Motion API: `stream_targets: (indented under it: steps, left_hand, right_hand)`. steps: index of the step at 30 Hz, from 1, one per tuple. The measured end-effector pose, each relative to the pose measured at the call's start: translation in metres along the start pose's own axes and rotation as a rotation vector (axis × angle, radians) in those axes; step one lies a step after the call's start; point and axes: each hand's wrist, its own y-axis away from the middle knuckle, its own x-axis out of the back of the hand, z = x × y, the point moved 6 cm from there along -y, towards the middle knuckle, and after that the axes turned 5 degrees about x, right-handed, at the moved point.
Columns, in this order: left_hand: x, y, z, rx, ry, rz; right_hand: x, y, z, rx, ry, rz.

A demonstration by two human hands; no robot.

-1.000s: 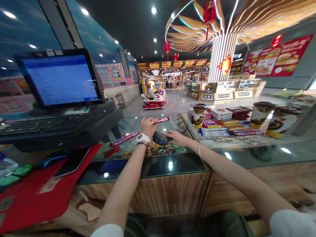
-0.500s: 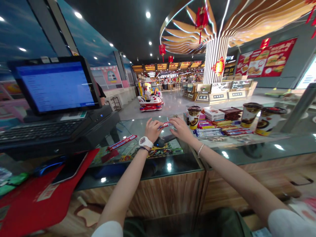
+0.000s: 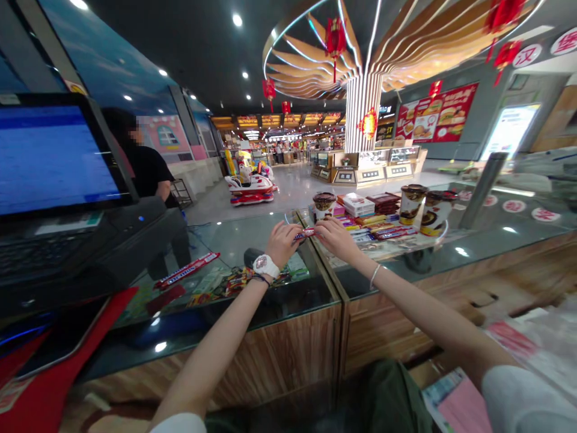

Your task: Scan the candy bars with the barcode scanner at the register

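Note:
Between my two hands is a slim red and white candy pack point(image 3: 306, 233), held above the glass counter. My left hand point(image 3: 282, 243), with a white watch at its wrist, pinches one end. The fingers of my right hand point(image 3: 334, 236) are closed on the other end. A dark object, apparently a scanner point(image 3: 253, 257), is partly hidden behind my left hand. Left of that hand, long red candy packs point(image 3: 187, 270) lie on the glass. Just beyond my right hand are a lidded cup point(image 3: 324, 204) and several colourful candy bars point(image 3: 367, 230).
A monitor point(image 3: 58, 159) and keyboard stand at the left, with a phone point(image 3: 63, 337) on a red mat point(image 3: 97, 343) below. Two more cups point(image 3: 436, 213) and a white box point(image 3: 358, 204) are at the right. Beyond the monitor stands a person in black point(image 3: 148, 162).
The view has turned right, so the counter items appear further left. My right hand's fingers have closed in on the candy pack. More of the person behind the monitor shows.

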Motion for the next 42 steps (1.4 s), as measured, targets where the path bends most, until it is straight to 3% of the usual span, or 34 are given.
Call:
stream_targets:
  steps: [5, 11, 18, 22, 26, 35, 42]
  left_hand:
    - [-0.020, -0.012, 0.032, -0.067, 0.044, -0.038]
    - [-0.066, -0.033, 0.093, -0.217, 0.060, -0.181]
    - [-0.112, -0.066, 0.156, -0.283, 0.098, -0.231]
    - [-0.132, -0.080, 0.184, -0.276, 0.117, -0.281]
    - [-0.152, -0.090, 0.208, -0.308, 0.137, -0.359]
    - [-0.197, -0.105, 0.233, -0.338, 0.032, -0.468]
    - [-0.201, -0.098, 0.227, -0.357, 0.042, -0.426]
  right_hand:
    - [0.031, 0.037, 0.031, -0.064, 0.075, -0.002]
    - [0.061, 0.090, 0.072, -0.161, 0.155, -0.050]
    - [0.090, 0.147, 0.121, -0.331, 0.317, -0.019]
    - [0.102, 0.175, 0.141, -0.415, 0.382, 0.046]
    - [0.103, 0.196, 0.160, -0.478, 0.351, 0.023]
    - [0.081, 0.214, 0.189, -0.706, 0.197, -0.145]
    - [0.077, 0.212, 0.190, -0.781, 0.216, -0.272]
